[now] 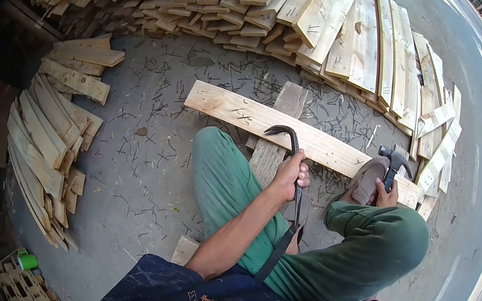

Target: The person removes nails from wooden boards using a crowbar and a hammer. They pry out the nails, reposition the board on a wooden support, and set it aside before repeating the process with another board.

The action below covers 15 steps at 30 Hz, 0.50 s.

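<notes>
My left hand [291, 177] is wrapped around a dark pry bar [285, 133], whose curved claw end hangs over the pale wooden plank [322, 142]. On the right, close by my sandaled foot [369, 179], my right hand [387, 194] grips a claw hammer [392, 169] by its handle, head upward. The plank lies crosswise in front of my knees, with a few nails showing near its left part. Beneath it runs a weathered grey board [290, 99], set at an angle on the ground.
A big stack of planks [343, 35] fills the far side and curves to the right. Another pile of boards [50, 124] leans at the left. Loose nails [165, 100] litter the concrete floor [116, 207]. A green cup [27, 261] is at lower left; a road runs along the right.
</notes>
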Tool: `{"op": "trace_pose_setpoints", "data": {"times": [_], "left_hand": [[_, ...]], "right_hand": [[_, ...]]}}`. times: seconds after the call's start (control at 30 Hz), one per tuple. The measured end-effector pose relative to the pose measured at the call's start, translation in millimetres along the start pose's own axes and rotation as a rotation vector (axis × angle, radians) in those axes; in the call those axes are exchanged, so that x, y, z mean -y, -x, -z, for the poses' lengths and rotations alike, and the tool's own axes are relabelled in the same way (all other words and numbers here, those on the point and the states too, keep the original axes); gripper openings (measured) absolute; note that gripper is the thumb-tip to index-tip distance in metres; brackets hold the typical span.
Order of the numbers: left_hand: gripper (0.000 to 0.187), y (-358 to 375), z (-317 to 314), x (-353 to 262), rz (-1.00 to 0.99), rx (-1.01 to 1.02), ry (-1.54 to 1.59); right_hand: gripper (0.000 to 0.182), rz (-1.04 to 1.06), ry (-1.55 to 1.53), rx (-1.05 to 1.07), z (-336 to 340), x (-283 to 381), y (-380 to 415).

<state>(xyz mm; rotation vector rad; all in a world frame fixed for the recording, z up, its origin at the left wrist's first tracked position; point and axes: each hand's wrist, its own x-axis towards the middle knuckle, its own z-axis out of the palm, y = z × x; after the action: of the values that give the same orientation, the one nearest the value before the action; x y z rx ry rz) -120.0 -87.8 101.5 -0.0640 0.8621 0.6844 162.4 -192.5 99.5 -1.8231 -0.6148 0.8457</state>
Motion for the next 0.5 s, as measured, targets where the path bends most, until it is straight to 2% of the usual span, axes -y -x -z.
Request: {"op": "trace_pose_setpoints", "data": {"times": [0.1, 0.23, 0.37, 0.43, 0.5], "left_hand": [[0.021, 3.5, -5.5, 13.4, 0.011, 0.025, -0.065], [0.021, 0.9, 1.8, 41.7, 0.059, 0.090, -0.283], [0.023, 8.8, 2.1, 73.0, 0.145, 0.145, -0.418], [0.027, 13.4, -4.1, 84.0, 0.129, 0.168, -0.673], [0.029, 15.6, -12.1, 89.9, 0.147, 0.202, -0.738]], "right_hand": [[0.025, -0.114, -0.068, -0.283, 53.6, -10.3, 36.3], [0.025, -0.171, -0.231, -0.504, 105.9, -38.1, 103.0], [0.025, -0.211, -0.346, -0.599, 123.3, -60.1, 142.4], [0.024, -0.234, -0.372, -0.582, 117.3, -65.4, 141.1], [0.024, -0.256, -0.379, -0.541, 106.4, -69.3, 135.2]]}}
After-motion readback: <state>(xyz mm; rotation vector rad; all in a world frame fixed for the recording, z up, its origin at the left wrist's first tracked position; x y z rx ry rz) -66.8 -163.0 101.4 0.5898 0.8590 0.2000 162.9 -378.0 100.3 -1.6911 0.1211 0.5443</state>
